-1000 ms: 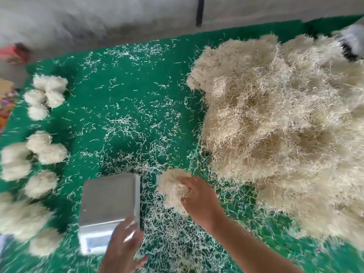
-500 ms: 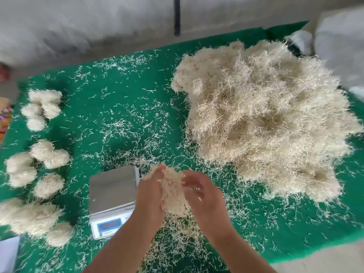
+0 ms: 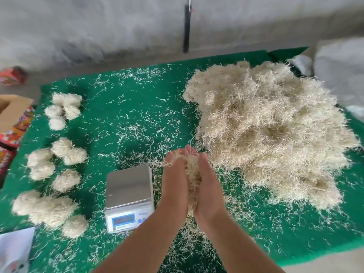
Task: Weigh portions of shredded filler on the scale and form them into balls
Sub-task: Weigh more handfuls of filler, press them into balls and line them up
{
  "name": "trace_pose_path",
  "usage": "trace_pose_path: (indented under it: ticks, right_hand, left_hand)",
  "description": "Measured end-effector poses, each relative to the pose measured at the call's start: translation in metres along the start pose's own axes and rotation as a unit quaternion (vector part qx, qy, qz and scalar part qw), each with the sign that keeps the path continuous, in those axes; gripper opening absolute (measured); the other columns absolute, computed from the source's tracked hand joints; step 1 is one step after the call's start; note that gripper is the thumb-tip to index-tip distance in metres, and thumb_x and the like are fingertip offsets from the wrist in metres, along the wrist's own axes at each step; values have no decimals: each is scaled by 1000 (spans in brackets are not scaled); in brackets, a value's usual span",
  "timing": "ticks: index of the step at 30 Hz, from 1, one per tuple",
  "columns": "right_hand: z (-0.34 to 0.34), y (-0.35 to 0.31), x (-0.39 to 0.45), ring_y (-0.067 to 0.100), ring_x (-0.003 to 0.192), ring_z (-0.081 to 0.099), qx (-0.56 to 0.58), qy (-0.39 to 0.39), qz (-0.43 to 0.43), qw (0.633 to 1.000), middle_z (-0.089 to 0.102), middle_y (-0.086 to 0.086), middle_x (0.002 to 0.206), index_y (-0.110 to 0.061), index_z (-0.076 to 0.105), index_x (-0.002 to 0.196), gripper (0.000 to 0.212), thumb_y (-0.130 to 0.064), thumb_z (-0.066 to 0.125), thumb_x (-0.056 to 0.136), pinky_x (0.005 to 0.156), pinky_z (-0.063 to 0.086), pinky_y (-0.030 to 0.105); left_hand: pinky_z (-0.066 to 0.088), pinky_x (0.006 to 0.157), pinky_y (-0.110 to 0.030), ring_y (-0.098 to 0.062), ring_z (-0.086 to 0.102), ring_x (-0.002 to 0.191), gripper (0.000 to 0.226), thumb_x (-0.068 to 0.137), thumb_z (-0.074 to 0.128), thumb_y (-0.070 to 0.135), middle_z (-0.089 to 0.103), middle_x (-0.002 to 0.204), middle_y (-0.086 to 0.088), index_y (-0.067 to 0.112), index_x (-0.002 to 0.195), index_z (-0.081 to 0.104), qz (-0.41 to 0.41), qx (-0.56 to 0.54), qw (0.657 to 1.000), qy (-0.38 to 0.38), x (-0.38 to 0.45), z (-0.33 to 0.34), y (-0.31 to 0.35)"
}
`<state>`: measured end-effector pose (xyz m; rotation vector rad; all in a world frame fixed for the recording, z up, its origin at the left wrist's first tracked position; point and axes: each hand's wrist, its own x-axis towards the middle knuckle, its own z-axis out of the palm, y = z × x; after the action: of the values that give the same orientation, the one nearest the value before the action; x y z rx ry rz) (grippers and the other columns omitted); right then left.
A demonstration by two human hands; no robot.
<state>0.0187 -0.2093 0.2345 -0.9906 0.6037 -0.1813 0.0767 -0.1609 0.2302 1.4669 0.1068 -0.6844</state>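
Note:
A small portion of pale shredded filler is squeezed between my two palms, just right of the scale. My left hand and my right hand face each other with fingers stretched forward, pressing the portion from both sides; strands stick out at the fingertips and hang below the wrists. The digital scale stands to the left of my hands with a bare steel plate and a lit blue display. The big loose pile of filler lies to the right. Several formed balls lie along the left side.
Everything lies on a green mat strewn with loose strands. Cardboard and colourful boxes sit off the mat's left edge, white paper at the lower left, a white sack at the far right. A grey wall runs behind.
My left hand left the scale and joined my right hand on the portion. Both palms have closed flat against it, and the portion has been pressed narrower.

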Motion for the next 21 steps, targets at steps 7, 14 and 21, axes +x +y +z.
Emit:
trace_pose_path:
  ticks: [7, 14, 21]
  right_hand:
    - [-2, -15, 20, 16, 68, 67, -127, 104, -10, 986, 71, 5, 78, -17, 72, 84, 30, -24, 52, 106, 65, 60, 28]
    - [0, -24, 39, 23, 76, 63, 138, 53, 135, 980, 62, 9, 81, -13, 65, 86, 35, -26, 43, 109, 79, 53, 33]
    - [22, -68, 26, 26, 116, 70, 137, -75, 153, 976, 72, 17, 120, -1, 63, 136, 80, -69, 38, 102, 112, 47, 38]
  left_hand:
    - [6, 131, -44, -5, -2, 160, 39, 106, 21, 56, 9, 174, 12, 69, 135, 44, 182, 257, 949, -5, -13, 15, -10]
    - [23, 128, -46, -9, 21, 157, 68, 110, 9, 57, 34, 167, 1, 19, 161, 32, 390, 475, 788, -38, -22, -7, -2]
    - [38, 113, -51, -23, 56, 115, 51, 111, 25, 42, 65, 109, -2, 11, 105, 65, 547, 401, 733, 47, -13, -17, 38]
